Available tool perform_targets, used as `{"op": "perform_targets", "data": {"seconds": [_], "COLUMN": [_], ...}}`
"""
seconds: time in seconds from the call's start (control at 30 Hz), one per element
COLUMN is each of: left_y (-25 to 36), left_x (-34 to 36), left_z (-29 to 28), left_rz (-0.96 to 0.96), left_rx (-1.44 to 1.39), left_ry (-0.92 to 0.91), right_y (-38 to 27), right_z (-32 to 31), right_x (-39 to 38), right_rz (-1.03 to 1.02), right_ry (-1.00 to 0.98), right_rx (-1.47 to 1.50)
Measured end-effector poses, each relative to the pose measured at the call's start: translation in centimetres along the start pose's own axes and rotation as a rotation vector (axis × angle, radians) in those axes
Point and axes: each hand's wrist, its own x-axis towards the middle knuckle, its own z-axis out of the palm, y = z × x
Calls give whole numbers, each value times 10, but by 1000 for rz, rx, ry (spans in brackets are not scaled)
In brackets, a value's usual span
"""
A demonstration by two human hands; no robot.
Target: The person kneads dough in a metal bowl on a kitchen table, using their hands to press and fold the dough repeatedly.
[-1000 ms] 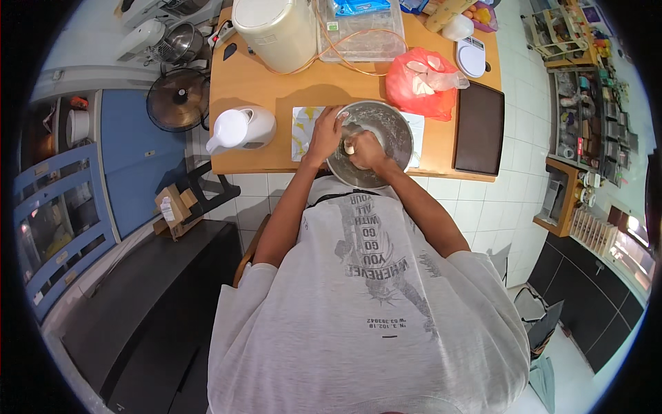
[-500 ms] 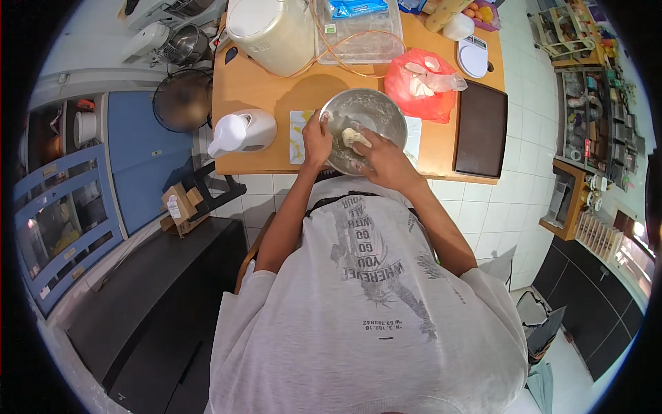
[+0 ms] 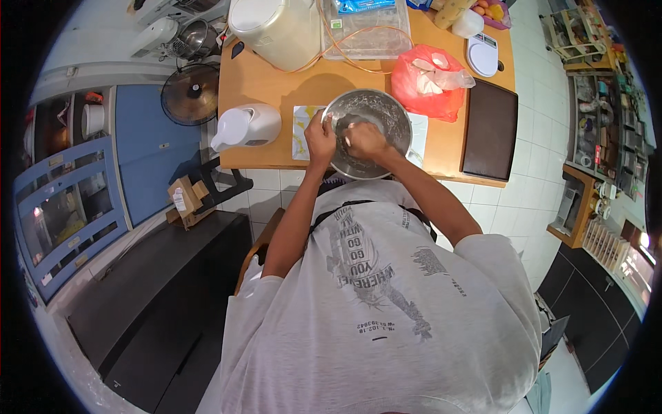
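My left hand (image 3: 319,140) grips the left rim of a steel bowl (image 3: 394,117) near the table's front edge. My right hand (image 3: 367,142) is inside the bowl, fingers curled over a pale lump of dough (image 3: 349,129), mostly hidden by them. Floury smears line the inside of the bowl. Beneath it lies a white and yellow patterned mat (image 3: 301,131). A white electric kettle (image 3: 255,125) stands to the left, and a red plastic bag (image 3: 420,96) with pale contents sits behind the bowl, to the right.
The wooden table (image 3: 276,93) also holds a cream appliance (image 3: 272,31), a clear plastic box (image 3: 372,43), an orange cord, a kitchen scale (image 3: 482,54) and a dark tray (image 3: 488,131). At the left stand a fan (image 3: 185,96), cardboard (image 3: 185,196) and a black cabinet (image 3: 158,290).
The bowl sits a little higher on the mat than a second ago. My right hand has curled over the dough, which showed more half a second ago. The view has shifted slightly.
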Motion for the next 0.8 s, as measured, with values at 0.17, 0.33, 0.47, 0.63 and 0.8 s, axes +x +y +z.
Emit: {"op": "perform_targets", "data": {"seconds": [0.17,0.33,0.47,0.63,0.8], "left_y": [1,-12,-11,-11,-3], "left_x": [1,4,0,-3,-7], "left_z": [2,5,2,-2,1], "left_rz": [32,111,24,64,57], "left_rx": [-8,2,-23,-22,-41], "left_ry": [40,94,96,73,109], "right_y": [4,21,-11,-21,-19], "right_z": [-8,-6,-46,-74,-69], "right_x": [9,-24,-66,-86,-66], "right_rz": [104,-62,-53,-279,-64], "right_ry": [-167,-39,-77,24,-19], "right_rx": [37,148,149,82,213]}}
